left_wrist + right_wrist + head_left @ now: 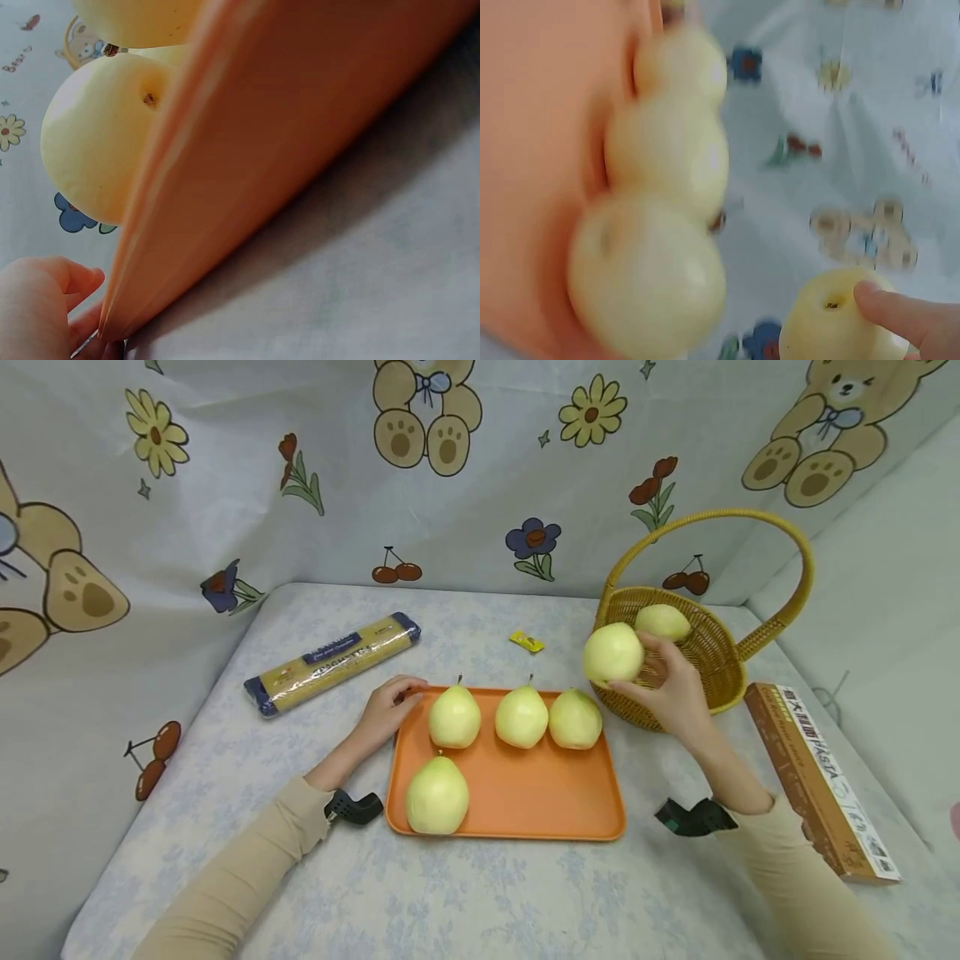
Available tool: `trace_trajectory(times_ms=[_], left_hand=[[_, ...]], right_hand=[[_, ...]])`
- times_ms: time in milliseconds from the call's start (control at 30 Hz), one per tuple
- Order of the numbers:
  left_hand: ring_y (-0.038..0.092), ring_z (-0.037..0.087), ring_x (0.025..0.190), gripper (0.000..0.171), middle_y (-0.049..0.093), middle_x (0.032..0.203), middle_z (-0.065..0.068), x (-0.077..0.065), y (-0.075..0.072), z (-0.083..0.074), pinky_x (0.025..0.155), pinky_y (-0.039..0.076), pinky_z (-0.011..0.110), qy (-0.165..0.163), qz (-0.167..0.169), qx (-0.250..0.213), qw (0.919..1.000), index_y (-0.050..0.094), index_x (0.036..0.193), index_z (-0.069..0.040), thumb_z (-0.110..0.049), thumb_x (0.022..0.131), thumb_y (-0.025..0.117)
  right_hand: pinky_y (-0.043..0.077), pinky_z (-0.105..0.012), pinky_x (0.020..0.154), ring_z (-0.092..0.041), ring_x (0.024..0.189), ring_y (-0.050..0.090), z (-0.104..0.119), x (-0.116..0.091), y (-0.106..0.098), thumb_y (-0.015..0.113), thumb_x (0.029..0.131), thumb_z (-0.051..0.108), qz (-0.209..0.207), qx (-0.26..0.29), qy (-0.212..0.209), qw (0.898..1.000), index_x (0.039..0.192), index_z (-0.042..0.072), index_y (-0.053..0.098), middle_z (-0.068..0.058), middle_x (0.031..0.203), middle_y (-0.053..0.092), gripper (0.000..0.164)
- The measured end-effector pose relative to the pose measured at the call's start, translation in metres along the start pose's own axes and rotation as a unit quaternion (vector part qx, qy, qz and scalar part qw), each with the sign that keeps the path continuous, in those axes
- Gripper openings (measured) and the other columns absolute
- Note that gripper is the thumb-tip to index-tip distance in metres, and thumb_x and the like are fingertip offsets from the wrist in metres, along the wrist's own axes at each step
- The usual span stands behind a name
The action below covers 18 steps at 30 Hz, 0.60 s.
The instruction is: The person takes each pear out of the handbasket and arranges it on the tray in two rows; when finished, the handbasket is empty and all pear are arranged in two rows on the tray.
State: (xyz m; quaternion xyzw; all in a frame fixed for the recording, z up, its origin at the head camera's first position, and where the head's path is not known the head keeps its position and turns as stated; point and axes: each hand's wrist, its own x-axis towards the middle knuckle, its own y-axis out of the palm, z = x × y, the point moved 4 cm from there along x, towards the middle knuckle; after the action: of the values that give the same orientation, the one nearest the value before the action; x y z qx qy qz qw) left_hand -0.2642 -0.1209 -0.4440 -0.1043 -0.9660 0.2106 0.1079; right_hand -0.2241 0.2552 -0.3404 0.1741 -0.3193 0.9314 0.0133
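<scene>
My right hand (671, 689) pinches a pale yellow-green pear (613, 653) between thumb and fingers, held up over the near left rim of a wicker basket (708, 652). Another pear (663, 622) lies inside that basket. In the right wrist view the thumb presses beside the hollow of the held pear (840, 319). At the far left corner of an orange tray (525, 793), my left hand (390, 706) holds the rim, with fingers bent about the corner in the left wrist view. Three pears stand along the tray's far side, and one pear (437, 796) sits at its near left.
A spaghetti packet (333, 662) lies at the back left. Behind the tray is a small yellow wrapped packet (527, 642). A long pasta box (821, 781) lies along the right side, near the basket. The basket's tall handle (802, 568) arches over it. Patterned cloth hangs behind the table.
</scene>
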Motion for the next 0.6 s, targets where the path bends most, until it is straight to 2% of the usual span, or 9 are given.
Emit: trace_trajectory(times_ms=[67,100,133,333,467,600], left_hand=[[0.054,0.028,0.103,0.027,0.060,0.124,0.021,-0.003,-0.002,-0.010,0.087,0.043,0.033,-0.007,0.004,0.000,1.0000,0.063,0.118,0.004,-0.011,0.097,0.054],[0.054,0.027,0.102,0.027,0.060,0.124,0.020,-0.004,-0.002,-0.011,0.086,0.042,0.031,-0.007,0.004,0.001,1.0000,0.063,0.118,0.003,-0.011,0.097,0.054],[0.053,0.026,0.101,0.027,0.060,0.124,0.020,-0.004,-0.002,-0.011,0.085,0.042,0.030,-0.006,0.004,0.001,1.0000,0.063,0.118,0.003,-0.010,0.097,0.054],[0.053,0.027,0.103,0.027,0.059,0.125,0.020,-0.004,-0.001,-0.012,0.085,0.042,0.030,-0.010,0.008,-0.001,0.9999,0.063,0.119,0.003,-0.010,0.097,0.053],[0.054,0.028,0.102,0.027,0.059,0.125,0.020,-0.004,-0.002,-0.012,0.085,0.042,0.031,-0.011,0.005,0.002,0.9999,0.063,0.119,0.003,-0.011,0.097,0.053],[0.054,0.029,0.102,0.027,0.059,0.125,0.021,-0.003,-0.002,-0.011,0.085,0.042,0.033,-0.008,0.003,0.004,1.0000,0.063,0.119,0.003,-0.011,0.097,0.053]], right_hand=[[0.047,-0.007,0.084,0.008,0.109,0.056,0.013,-0.018,0.011,0.077,0.074,-0.003,0.018,0.033,-0.022,0.999,0.137,-0.002,0.046,-0.023,0.139,0.048,0.071],[0.048,-0.008,0.084,0.009,0.110,0.056,0.020,-0.027,0.017,0.078,0.072,-0.004,0.026,0.046,-0.033,0.998,0.136,-0.002,0.047,-0.023,0.138,0.049,0.071],[0.049,-0.009,0.084,0.015,0.107,0.053,0.025,-0.037,0.023,0.079,0.071,-0.005,0.034,0.057,-0.042,0.997,0.134,-0.002,0.049,-0.024,0.136,0.051,0.071],[0.054,-0.019,0.083,0.010,0.111,0.054,0.044,-0.083,0.057,0.085,0.061,-0.003,0.089,0.087,-0.079,0.989,0.128,0.000,0.055,-0.019,0.128,0.057,0.073],[0.054,-0.024,0.086,0.008,0.118,0.049,0.046,-0.106,0.081,0.086,0.064,0.004,0.134,0.091,-0.100,0.982,0.129,0.002,0.054,-0.017,0.127,0.056,0.073],[0.055,-0.030,0.087,0.002,0.122,0.047,0.040,-0.117,0.099,0.085,0.065,0.006,0.161,0.080,-0.107,0.978,0.131,0.003,0.053,-0.014,0.128,0.056,0.074]])
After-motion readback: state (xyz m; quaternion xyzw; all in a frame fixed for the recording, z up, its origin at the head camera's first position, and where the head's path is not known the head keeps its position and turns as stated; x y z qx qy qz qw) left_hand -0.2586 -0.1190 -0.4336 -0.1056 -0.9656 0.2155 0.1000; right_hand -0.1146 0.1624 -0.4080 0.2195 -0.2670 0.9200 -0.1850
